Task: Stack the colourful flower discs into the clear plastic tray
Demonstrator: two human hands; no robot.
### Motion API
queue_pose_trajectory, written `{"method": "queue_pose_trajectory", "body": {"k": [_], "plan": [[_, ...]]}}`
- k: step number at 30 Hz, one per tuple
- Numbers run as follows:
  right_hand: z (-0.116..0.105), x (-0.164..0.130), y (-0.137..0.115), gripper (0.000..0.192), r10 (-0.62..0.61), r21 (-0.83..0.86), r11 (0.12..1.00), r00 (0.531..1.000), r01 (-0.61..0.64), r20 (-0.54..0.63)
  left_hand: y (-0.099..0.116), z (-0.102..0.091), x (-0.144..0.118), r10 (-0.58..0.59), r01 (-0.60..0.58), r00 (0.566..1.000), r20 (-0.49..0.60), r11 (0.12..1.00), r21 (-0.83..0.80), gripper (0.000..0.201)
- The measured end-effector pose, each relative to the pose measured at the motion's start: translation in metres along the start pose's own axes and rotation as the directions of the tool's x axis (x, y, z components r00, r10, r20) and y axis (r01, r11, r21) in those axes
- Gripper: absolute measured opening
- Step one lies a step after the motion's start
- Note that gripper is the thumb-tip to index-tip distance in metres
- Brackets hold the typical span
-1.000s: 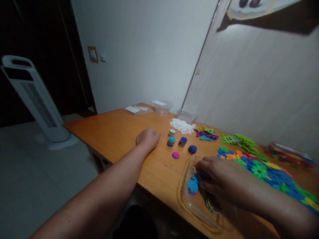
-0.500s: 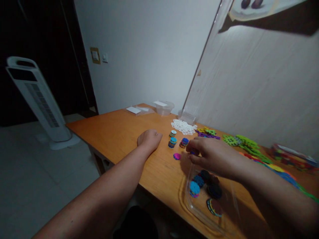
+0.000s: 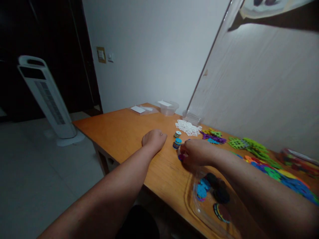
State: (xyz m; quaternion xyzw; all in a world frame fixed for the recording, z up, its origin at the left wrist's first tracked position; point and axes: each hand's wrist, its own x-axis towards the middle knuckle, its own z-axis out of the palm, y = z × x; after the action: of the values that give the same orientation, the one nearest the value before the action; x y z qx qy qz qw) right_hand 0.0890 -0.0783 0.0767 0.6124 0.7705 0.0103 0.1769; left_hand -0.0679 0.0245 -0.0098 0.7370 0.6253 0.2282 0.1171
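Right hand (image 3: 195, 152) bends its fingers down over a small purple disc stack (image 3: 180, 157) on the table, its fingertips at or just above the discs; whether they grip any cannot be told. Left hand (image 3: 154, 141) rests on the wood as a loosely clenched fist, near the stacks but apart from them. Between the two hands, slightly farther off, stand a blue-topped stack (image 3: 177, 143), just beside the right fingers, and behind it a smaller white-topped stack (image 3: 177, 134); both are thin, round layers in mixed colours. Below the right wrist sits a clear plastic tray (image 3: 196, 205) with rounded corners and a glossy rim, holding light-blue discs (image 3: 201, 191) with notched edges, dark discs (image 3: 221, 195) in shadow, and a tilted stack (image 3: 221, 213) with striped edges. Beyond the right forearm spreads a pile of flat, brightly coloured plastic pieces (image 3: 284, 177), with lime-green openwork pieces (image 3: 251, 147) behind. White lattice pieces (image 3: 188, 127) lie heaped past the stacks. Toward the wall, on the smooth orange-brown table (image 3: 119, 122), a translucent tub (image 3: 168, 109) and a flat clear packet (image 3: 149, 110) bear white slips; any print there is too small to read.
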Motion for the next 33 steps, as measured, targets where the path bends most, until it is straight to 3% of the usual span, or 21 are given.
{"method": "queue_pose_trajectory", "body": {"k": [25, 33], "plan": [[0.0, 0.001, 0.005, 0.026, -0.035, 0.056, 0.998, 0.999, 0.034, 0.031, 0.001, -0.002, -0.001, -0.008, 0.008, 1.0, 0.02, 1.0, 0.005, 0.037], [0.0, -0.001, 0.013, 0.025, -0.012, 0.126, 0.992, 1.0, 0.015, -0.024, 0.002, -0.003, -0.001, -0.019, 0.019, 0.999, 0.037, 1.0, -0.002, 0.037]]}}
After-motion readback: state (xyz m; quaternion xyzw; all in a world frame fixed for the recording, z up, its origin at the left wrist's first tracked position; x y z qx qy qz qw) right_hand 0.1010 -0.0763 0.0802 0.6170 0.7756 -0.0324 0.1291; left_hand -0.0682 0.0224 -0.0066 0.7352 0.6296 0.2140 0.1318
